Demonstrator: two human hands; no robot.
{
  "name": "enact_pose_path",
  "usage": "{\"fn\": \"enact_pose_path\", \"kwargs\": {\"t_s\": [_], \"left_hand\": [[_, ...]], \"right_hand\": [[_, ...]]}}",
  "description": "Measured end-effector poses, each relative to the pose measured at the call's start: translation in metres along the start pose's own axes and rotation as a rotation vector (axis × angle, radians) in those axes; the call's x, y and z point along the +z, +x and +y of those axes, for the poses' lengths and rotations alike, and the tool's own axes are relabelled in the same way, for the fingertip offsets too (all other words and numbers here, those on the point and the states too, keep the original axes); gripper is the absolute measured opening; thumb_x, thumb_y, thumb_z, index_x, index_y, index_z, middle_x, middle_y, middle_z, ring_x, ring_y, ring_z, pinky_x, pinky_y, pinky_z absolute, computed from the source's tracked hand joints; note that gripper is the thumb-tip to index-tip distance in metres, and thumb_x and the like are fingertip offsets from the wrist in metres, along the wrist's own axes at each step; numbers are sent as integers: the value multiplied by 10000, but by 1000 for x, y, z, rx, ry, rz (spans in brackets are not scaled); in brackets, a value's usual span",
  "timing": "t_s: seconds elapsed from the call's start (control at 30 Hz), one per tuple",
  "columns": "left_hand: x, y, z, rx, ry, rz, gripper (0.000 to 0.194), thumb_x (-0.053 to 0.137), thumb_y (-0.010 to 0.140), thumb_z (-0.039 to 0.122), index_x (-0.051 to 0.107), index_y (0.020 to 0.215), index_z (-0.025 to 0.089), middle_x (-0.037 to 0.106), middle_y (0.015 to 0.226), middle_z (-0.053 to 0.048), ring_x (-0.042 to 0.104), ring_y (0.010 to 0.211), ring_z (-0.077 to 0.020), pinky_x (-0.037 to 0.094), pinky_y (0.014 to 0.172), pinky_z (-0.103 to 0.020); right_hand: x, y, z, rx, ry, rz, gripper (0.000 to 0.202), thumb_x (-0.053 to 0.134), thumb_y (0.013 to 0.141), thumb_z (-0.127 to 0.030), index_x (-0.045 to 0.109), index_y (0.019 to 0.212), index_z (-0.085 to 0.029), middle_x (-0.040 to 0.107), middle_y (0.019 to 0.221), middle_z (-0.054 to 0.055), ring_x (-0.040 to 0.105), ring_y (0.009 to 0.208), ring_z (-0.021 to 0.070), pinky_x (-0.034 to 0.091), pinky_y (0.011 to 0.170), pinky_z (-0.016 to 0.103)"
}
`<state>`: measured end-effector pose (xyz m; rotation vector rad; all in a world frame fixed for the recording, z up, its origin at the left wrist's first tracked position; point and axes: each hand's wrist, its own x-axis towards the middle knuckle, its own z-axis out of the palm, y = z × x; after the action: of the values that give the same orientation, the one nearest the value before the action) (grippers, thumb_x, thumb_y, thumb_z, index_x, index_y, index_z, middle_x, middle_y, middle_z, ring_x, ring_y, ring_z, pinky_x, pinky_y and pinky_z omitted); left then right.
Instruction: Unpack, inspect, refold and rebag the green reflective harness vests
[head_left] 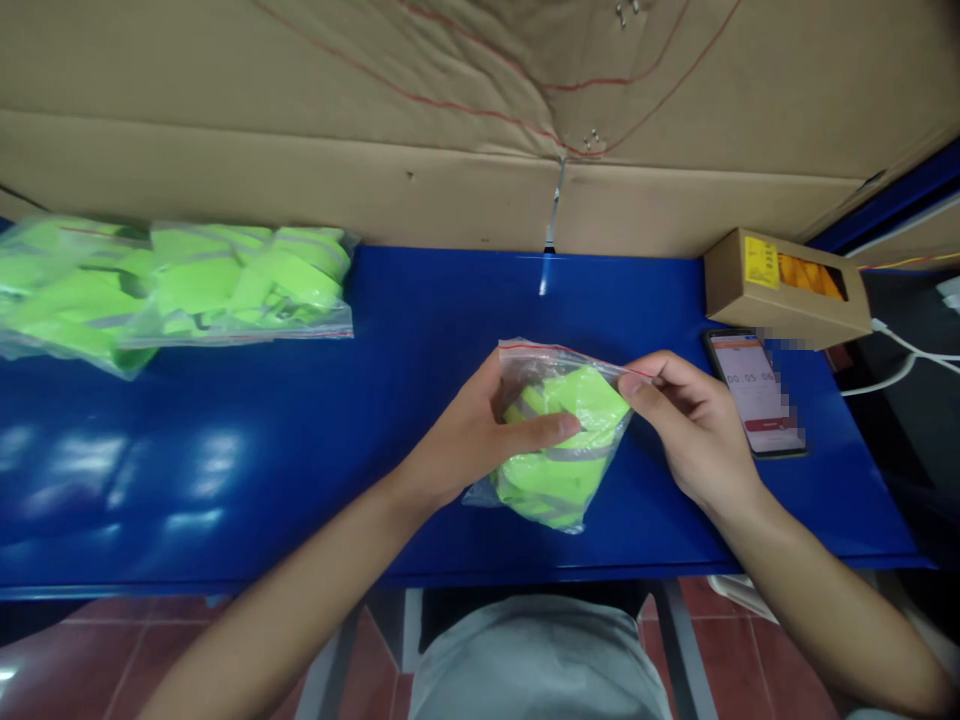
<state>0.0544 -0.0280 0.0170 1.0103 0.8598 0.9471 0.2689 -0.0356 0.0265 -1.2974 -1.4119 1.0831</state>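
Note:
A clear zip bag (570,485) with folded neon yellow-green fabric and grey reflective strips inside is held between my hands, over the near middle of the blue table. My left hand (499,435) grips the bag's left side, its thumb lying across the front and its other fingers hidden behind. At the top right corner, my right hand (694,420) pinches the red-lined zip edge between thumb and fingers. The bag's top edge runs slanting from one hand to the other.
Several similar bags of neon fabric (247,275) lie at the back left of the blue table (262,420). At the right are a phone (754,390) showing a timer, a cardboard box (795,290) with orange contents, and white cables (892,375). A cardboard-covered wall (375,180) stands behind.

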Motion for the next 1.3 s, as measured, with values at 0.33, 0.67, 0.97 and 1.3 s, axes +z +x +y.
{"fn": "enact_pose_path", "kwargs": {"t_s": [0.33,0.67,0.97,1.3], "left_hand": [[-6,1,2,80,-5,26,450,901,754,248,679,1143,205,742,1212,-66,697,1139,-237,578,894,-298],[-9,0,3,96,25,30,438,920,722,226,707,1105,237,757,1158,-49,718,1068,-224,597,802,-265],[-1,-1,-1,-46,-88,164,308,911,731,320,742,959,201,751,890,-6,695,772,-145,558,701,-243],[3,-6,0,-93,-146,175,326,920,723,284,708,957,202,753,888,16,688,758,-121,547,701,-220]], "right_hand": [[-13,3,8,71,89,-48,211,775,894,-456,742,905,-248,682,737,-12,623,692,157,498,633,283],[-13,1,4,-47,13,38,202,774,892,-399,685,798,-243,671,753,-6,585,661,147,474,588,276],[-6,-8,1,-224,-142,19,143,685,952,-258,626,823,-246,642,803,0,567,713,151,470,639,289],[-1,-9,1,-234,-206,-133,75,686,966,-310,645,957,-247,680,858,-2,619,775,159,495,694,283]]}}
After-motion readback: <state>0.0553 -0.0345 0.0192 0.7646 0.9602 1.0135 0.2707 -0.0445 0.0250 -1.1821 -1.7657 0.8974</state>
